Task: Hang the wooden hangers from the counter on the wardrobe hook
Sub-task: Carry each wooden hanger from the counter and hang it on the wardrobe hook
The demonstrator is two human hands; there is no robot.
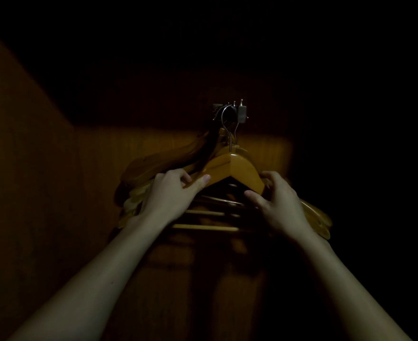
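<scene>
Two bare forearms reach up and forward from the bottom corners of the view into a very dark wardrobe. The left hand [171, 193] grips the left arm of the front hanger [232, 166], thumb pressed flat on its near face and fingers curled round behind it. The right hand [276, 200] grips the right arm of the same hanger, thumb tucked under the lower edge and fingers bent over the top near its end. Neither hand is spread; both are closed round the wood. Below and behind the hands lie the horizontal bars [203, 226] of several more wooden hangers, stacked close together, with their arm ends fanning out to the left [158, 161] and lower right [318, 217]. The front hanger sits just ahead of this bunch, its peak pointing upward. From that peak a metal neck [227, 126] rises and curves over the wardrobe hook [241, 112], where other wire loops crowd beside it. Behind the hangers stands the brown wooden back panel [129, 143], lit in a dim band, and a side wall [18, 143] runs along the left; the rest is too dark to make out.
</scene>
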